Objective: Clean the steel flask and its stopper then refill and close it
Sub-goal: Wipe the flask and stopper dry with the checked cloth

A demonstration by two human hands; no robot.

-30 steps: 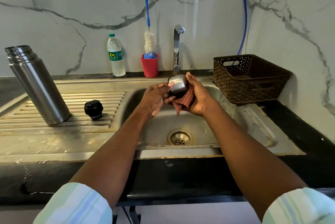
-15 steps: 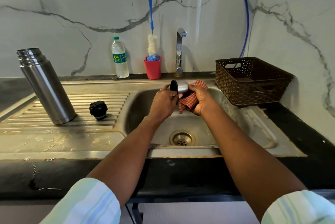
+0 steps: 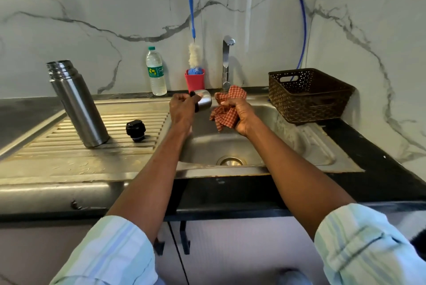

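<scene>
The open steel flask [image 3: 77, 104] stands on the ribbed drainboard [image 3: 57, 153] at the left. Its black stopper [image 3: 136, 130] sits just right of it. Over the left side of the sink basin [image 3: 283, 137], my left hand [image 3: 182, 109] grips the steel cap cup [image 3: 204, 101], which lies on its side with its black-lined rim toward my palm. My right hand [image 3: 241, 115] holds a bunched red checked cloth [image 3: 227, 109] a little to the right of the cup, apart from it.
Behind the sink stand a tap [image 3: 227, 63], a red holder [image 3: 194, 81] with a blue-handled bottle brush [image 3: 192, 31], and a plastic water bottle [image 3: 156, 72]. A brown perforated basket [image 3: 309, 95] sits on the right counter. The drain [image 3: 230, 161] lies below my forearms.
My hands have separated: the right hand has pulled the cloth off the cup and to the right, while the left hand keeps the cup and has shifted slightly left.
</scene>
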